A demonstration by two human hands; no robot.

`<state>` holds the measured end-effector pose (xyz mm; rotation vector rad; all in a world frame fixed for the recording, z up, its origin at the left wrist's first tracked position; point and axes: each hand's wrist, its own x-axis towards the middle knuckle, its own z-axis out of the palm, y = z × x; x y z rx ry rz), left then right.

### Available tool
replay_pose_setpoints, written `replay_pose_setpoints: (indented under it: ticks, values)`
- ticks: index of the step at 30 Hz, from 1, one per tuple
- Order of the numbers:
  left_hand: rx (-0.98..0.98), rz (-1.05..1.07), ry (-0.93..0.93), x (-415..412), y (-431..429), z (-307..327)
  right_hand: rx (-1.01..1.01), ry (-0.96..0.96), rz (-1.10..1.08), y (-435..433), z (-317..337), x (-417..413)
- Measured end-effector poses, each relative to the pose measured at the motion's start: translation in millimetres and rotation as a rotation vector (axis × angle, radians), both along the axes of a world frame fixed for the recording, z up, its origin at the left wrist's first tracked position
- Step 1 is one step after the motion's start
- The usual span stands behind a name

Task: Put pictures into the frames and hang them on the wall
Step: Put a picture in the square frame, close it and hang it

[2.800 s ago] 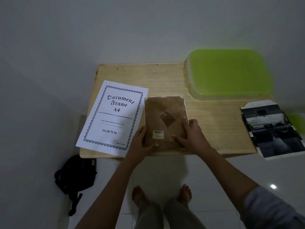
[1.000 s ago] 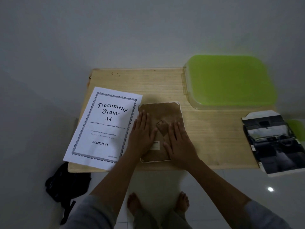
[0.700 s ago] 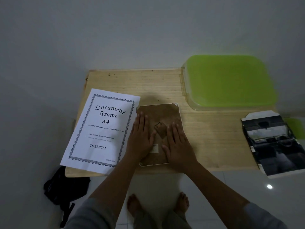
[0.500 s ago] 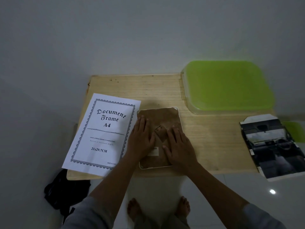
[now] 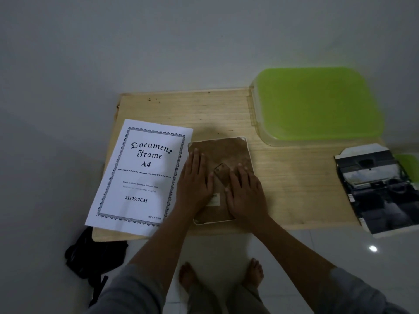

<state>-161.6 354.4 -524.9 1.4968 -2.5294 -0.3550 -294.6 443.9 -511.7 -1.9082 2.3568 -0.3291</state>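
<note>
frame (image 5: 223,151) lies face down near the front edge of the counter (image 5: 294,177), with my left grip (image 5: 195,181) and right grip (image 5: 246,193) flat on its brown back, fingers straight and holding nothing, so i'd press evenly until it seats before securing it

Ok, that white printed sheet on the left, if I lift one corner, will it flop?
The sheet looks like thin single paper lying flat, so it will probably droop when lifted by a corner. It is likely very light. Its near corner overhangs the table edge, so a push could well slide it off.
</note>
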Motion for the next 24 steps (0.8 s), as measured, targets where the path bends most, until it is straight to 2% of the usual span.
replay_pose_setpoints:
  ticks: [7,18,24]
  values:
    - [-0.008,0.020,-0.008,-1.8,0.5,1.9,0.086,-0.043,0.106,14.5,3.7,-8.3]
    - [-0.075,0.045,-0.021,3.0,19.1,11.8,0.152,-0.136,0.096,28.3,6.1,-9.1]
    - [0.067,0.217,0.056,19.0,76.6,7.4,0.139,-0.163,0.119,30.4,9.3,-9.9]
